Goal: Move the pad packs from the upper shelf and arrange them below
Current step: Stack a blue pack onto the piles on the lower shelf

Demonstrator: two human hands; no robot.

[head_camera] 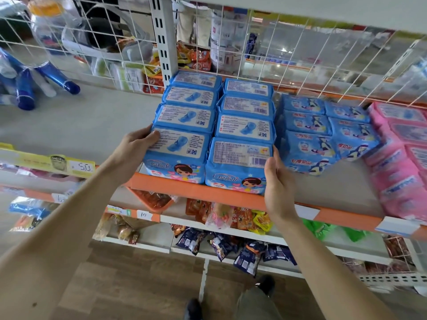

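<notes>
Left hand [136, 144] grips the left front pack [178, 155] at its left side: the thumb lies on the pack's top and the fingers go out of sight round its side. Right hand [277, 179] lies flat against the right side of the right front pack [238, 165], fingers straight and together, holding nothing. Both packs stand touching each other at the front edge of the shelf [335, 183], on its orange lip.

In the head view they lead two rows of blue packs [245, 107], four deep, running back to the wire grid [277, 54] at the rear edge. Just right of these rows lie more blue packs of another print [309, 135], some tilted, and pink packs [402, 158] fill the shelf's right end. Blue tubes [25, 88] lie well apart near the left end. Lower shelves [254, 234] hold snack bags [231, 245] and price tags [144, 214].
</notes>
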